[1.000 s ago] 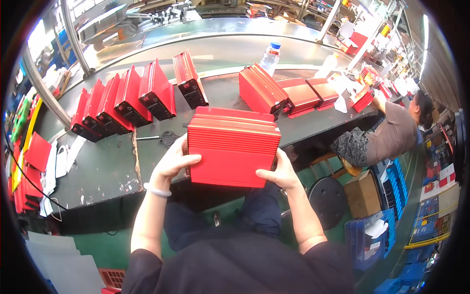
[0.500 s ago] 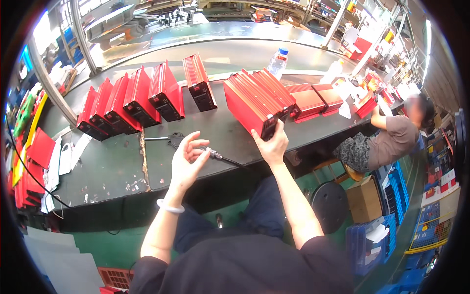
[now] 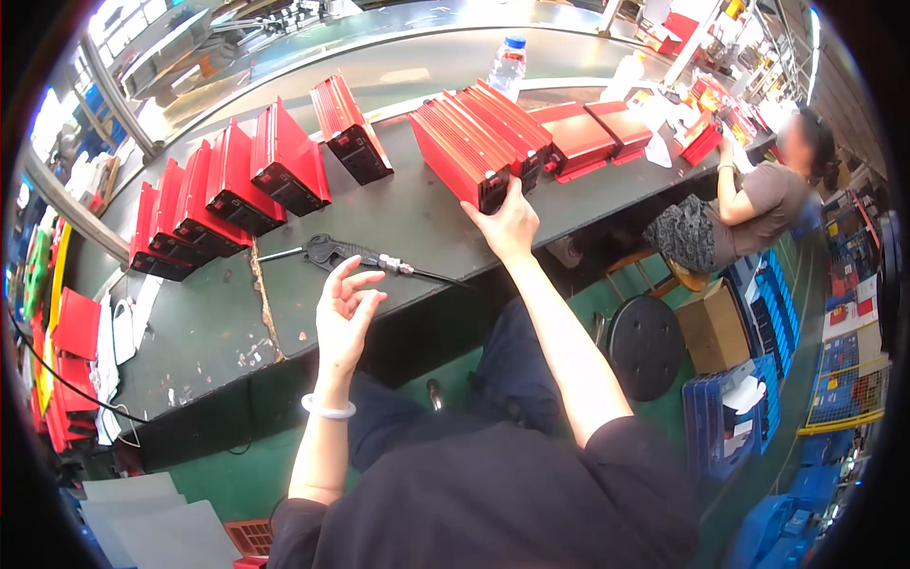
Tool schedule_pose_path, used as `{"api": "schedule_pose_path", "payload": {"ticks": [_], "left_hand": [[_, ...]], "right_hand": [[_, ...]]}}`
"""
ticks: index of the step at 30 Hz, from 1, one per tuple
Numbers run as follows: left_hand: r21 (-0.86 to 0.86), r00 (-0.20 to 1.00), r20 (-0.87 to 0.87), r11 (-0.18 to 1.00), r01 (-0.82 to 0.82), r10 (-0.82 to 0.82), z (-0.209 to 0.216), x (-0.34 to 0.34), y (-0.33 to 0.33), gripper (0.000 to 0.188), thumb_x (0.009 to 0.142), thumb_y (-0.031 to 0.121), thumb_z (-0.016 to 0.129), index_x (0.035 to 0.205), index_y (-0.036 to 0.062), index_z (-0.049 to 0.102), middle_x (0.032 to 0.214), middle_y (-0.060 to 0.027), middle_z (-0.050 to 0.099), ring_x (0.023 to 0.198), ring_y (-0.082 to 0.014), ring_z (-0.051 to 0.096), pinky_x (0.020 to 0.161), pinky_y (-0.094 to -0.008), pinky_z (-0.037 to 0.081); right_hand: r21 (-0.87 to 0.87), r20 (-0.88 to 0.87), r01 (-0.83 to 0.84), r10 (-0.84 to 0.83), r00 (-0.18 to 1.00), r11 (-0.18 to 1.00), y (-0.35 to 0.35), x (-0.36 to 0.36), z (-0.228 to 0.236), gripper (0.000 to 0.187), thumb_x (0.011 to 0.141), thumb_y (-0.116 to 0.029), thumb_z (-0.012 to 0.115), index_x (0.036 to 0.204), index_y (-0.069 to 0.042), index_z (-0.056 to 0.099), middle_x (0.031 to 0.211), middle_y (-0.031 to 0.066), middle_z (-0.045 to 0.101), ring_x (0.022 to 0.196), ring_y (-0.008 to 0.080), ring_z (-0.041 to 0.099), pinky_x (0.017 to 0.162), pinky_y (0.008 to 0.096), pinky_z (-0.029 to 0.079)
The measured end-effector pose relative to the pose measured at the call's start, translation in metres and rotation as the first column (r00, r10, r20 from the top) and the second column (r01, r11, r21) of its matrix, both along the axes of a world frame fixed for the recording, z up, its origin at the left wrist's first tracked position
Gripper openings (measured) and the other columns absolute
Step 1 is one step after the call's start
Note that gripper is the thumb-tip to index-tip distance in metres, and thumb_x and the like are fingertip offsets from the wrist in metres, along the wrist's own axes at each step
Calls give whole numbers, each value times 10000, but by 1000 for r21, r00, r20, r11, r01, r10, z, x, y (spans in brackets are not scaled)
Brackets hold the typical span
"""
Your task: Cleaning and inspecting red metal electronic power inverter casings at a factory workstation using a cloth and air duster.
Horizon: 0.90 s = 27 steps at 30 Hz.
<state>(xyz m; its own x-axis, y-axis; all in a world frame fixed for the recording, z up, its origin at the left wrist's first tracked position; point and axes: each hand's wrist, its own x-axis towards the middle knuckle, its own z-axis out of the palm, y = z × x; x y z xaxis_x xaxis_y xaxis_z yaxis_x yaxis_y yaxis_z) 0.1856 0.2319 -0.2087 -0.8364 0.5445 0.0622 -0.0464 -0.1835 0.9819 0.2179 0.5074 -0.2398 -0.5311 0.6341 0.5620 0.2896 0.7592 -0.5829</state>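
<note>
My right hand [image 3: 509,225] presses against the near black end of a ribbed red metal casing [image 3: 460,152] standing on the dark workbench [image 3: 218,322]. That casing leans beside two more red casings [image 3: 507,123]. My left hand [image 3: 343,313] hovers open over the bench edge, fingers spread, holding nothing. Just beyond it lies a black air tool [image 3: 334,251] with a metal fitting and hose.
A row of several red casings [image 3: 227,185] stands at the left. A water bottle [image 3: 507,62] stands at the back. Flat red parts [image 3: 597,133] lie to the right. A seated co-worker [image 3: 758,190] works at the far right. A black stool [image 3: 645,341] and blue crates [image 3: 739,408] are below.
Both hands set the red casing down at the right group. My left hand let go and came back toward the bench edge; my right hand stays on the casing's end.
</note>
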Motion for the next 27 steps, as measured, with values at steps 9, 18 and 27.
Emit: {"api": "schedule_pose_path", "payload": {"ticks": [9,18,27], "left_hand": [[-42,998,-15,997,-61,61,-18,14,-20,304,886,-21,542,1189,-7,518,1076,-123,620,876,-148,615,850,-266,477],[-70,994,-20,992,-109,108,-28,27,-34,293,984,161,435,925,-35,646,982,-108,666,834,-156,629,809,-261,477],[-105,989,32,984,-141,145,-25,44,-52,142,913,46,549,979,-32,648,938,-89,673,821,-131,627,785,-249,493]], "right_hand": [[-359,-310,-157,41,950,920,-14,69,-9,157,862,-137,631,960,-21,591,672,42,615,576,93,562,553,240,439],[-561,-267,-555,500,824,614,-73,49,0,113,871,-128,602,878,-17,618,664,62,608,590,87,589,554,242,458],[-47,-312,-318,288,905,947,-109,-125,45,881,628,-318,826,1284,12,340,1136,202,437,1057,351,472,883,435,423]]}}
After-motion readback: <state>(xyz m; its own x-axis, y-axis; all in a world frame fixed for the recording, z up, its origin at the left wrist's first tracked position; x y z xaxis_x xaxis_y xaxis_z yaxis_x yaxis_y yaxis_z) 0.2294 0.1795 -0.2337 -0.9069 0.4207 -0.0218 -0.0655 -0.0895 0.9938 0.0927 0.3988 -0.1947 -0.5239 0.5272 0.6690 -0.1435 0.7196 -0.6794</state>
